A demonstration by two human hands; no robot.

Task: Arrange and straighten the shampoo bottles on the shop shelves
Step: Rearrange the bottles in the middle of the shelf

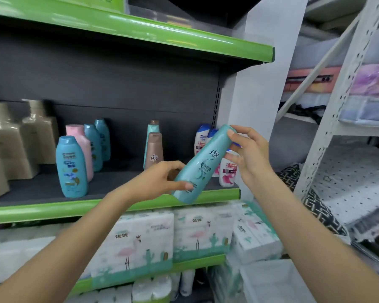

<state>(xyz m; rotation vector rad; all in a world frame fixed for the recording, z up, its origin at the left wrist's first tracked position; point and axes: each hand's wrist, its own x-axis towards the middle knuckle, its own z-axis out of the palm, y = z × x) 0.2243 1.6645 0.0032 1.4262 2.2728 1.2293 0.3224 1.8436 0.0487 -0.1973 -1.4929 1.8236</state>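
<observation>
1. Both hands are on the teal shampoo bottle (pixel 200 165), held tilted in the air just in front of the shelf's (pixel 53 209) green front edge, near its right end. The cap end points up and to the right, the base down and to the left.

2. The left hand (pixel 160 179) has thumb and fingers clamped round the lower body. The right hand (pixel 248 154) pinches the cap end with its fingertips (pixel 230 132), the other fingers curled behind. That top grip looks light; if the left hand lets go first, I'd expect the bottle to swing and slide out.

3. Danger zone right behind: the white bottles (pixel 227 170) stand at the right end of the shelf, just beyond the teal one. Bring the base in carelessly and it could clip them and knock them over, or push them off the front edge.

4. The brown-capped bottle (pixel 154 150) stands just left of the landing area, with another behind it. A sweep to the left could knock both down.

5. Whether there's a clear gap between those groups, I can't quite tell; the hands and the bottle cover that part of the shelf.

6. Further left, the blue bottle (pixel 71 167) sits close to the front edge. A stray forearm could nudge it off onto the tissue packs (pixel 153 241) below.
</observation>
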